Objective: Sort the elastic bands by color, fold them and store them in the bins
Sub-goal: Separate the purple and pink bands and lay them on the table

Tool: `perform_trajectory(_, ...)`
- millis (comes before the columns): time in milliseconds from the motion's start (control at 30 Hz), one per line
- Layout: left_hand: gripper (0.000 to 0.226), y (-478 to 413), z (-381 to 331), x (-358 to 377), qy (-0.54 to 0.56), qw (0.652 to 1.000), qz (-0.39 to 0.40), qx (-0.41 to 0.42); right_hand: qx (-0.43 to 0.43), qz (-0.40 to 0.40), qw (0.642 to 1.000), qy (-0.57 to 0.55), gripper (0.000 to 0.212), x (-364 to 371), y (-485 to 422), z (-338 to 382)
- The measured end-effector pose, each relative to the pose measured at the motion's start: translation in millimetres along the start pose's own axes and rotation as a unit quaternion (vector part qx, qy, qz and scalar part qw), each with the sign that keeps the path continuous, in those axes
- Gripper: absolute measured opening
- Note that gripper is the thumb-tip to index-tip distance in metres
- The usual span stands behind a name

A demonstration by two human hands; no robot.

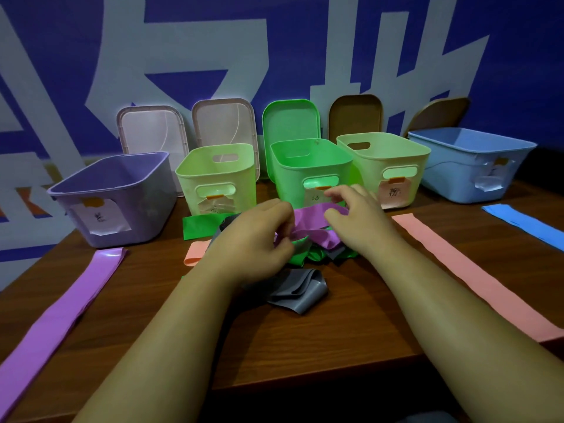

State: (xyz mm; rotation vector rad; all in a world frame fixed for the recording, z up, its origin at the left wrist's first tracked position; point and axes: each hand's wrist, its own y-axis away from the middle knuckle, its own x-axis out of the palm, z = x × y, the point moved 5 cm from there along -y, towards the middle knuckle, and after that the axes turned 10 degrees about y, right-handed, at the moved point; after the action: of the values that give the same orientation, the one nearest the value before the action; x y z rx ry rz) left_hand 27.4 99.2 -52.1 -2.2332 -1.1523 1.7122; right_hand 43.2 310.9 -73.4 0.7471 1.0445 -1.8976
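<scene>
A flat purple band (pixel 61 303) lies stretched along the table's (pixel 305 346) left edge, running from the near left corner toward the purple bin (pixel 122 209). That bin stands at the far left of a row of five open bins along the far edge. Next in the row is a pale green bin (pixel 219 175), with two clear lids (pixel 152 132) leaning on the wall behind these two.

In front of the pale green bin starts a tangled pile in the middle of the table. A green band (pixel 201 225) pokes out at its left, a pink end (pixel 195 254) shows just nearer, and a crumpled grey band (pixel 299 291) lies at the near side.

The left hand (pixel 253 242) is over the pile with its fingers curled, pinching a twisted purple band (pixel 308 221) that runs across to the right hand (pixel 357 224). The right hand's thumb and curled fingers pinch the band's other part, though its fingertips are blurred.

Behind the hands stands the green bin (pixel 293 175) with a green lid (pixel 290 120) upright behind it. Then comes a cream bin (pixel 393 154), backed by a brown lid (pixel 355 117).

A long pink band (pixel 457 270) lies flat from in front of the cream bin to the near right edge. The blue bin (pixel 457 172) stands at the far right corner. A blue band (pixel 525 222) lies flat at the right edge in front of it.
</scene>
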Motion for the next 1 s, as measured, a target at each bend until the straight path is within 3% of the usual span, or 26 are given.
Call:
perform_trajectory(133,0.024,-0.8,0.8,5.9,0.017,0.999,0.045,-0.01,-0.059,0.029,0.997,0.029,0.046,6.7,3.9,6.3)
perform_trajectory(233,0.037,1.1,4.3,8.9,0.029,0.997,0.058,-0.036,-0.07,0.027,0.996,0.052,0.028,10.1,2.8,6.7)
perform_trajectory(367,0.032,0.9,7.8,11.6,0.014,0.995,0.056,-0.076,-0.059,-0.007,0.998,0.007,0.011,7.1,1.2,4.5)
perform_trajectory(600,0.038,-1.0,26.5,-2.3,-0.063,0.98,-0.06,-0.179,0.041,-0.073,0.989,-0.124,0.013,-3.1,2.2,-6.9)
perform_trajectory(767,0.047,4.9,29.4,-15.8,-0.095,0.953,-0.125,-0.258,0.075,-0.122,0.984,-0.109,0.013,-9.1,0.9,-14.0)
perform_trajectory(867,0.034,9.2,37.8,-19.8,-0.122,0.925,-0.155,-0.325,0.121,-0.156,0.971,-0.135,0.012,-14.1,-2.1,-25.4)
perform_trajectory(1000,0.032,12.4,36.0,-20.4,-0.145,0.927,-0.158,-0.308,0.102,-0.13,0.975,-0.146,0.021,-10.6,-4.3,-20.7)
